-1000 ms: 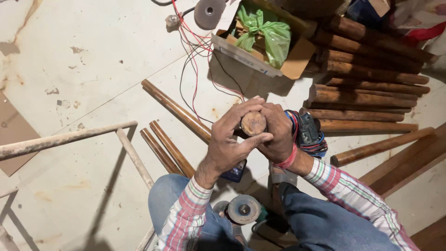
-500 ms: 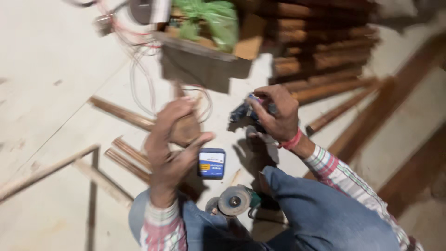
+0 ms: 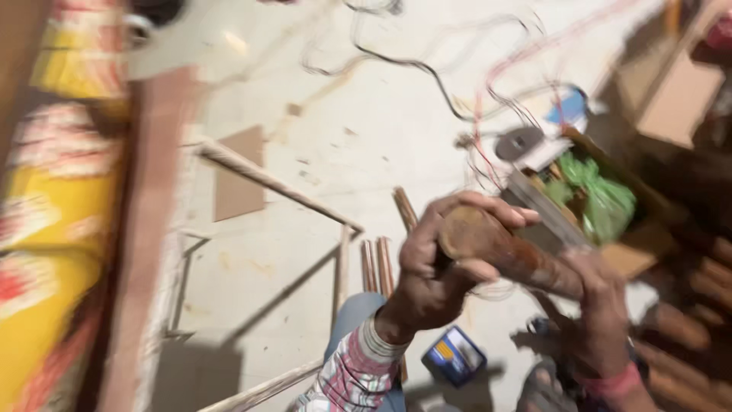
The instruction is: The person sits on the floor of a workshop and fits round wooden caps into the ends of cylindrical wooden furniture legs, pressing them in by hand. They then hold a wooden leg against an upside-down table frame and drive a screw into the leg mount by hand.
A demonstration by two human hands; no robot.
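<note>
Pale concrete floor (image 3: 305, 99), dusty. On it: thin wood rods (image 3: 377, 263) side by side, brown cardboard sheet (image 3: 238, 174), small blue box (image 3: 454, 355), tangled red/black wires (image 3: 457, 84), open carton w/ green bag (image 3: 602, 194), turned wood legs (image 3: 686, 320) piled at rt.

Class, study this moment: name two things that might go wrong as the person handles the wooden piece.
1. Both the left hand and right hand grip the round wooden piece in the air; it may slip and drop onto the knee.
2. Loose cables trail across the floor, a likely snag or trip hazard.
</note>
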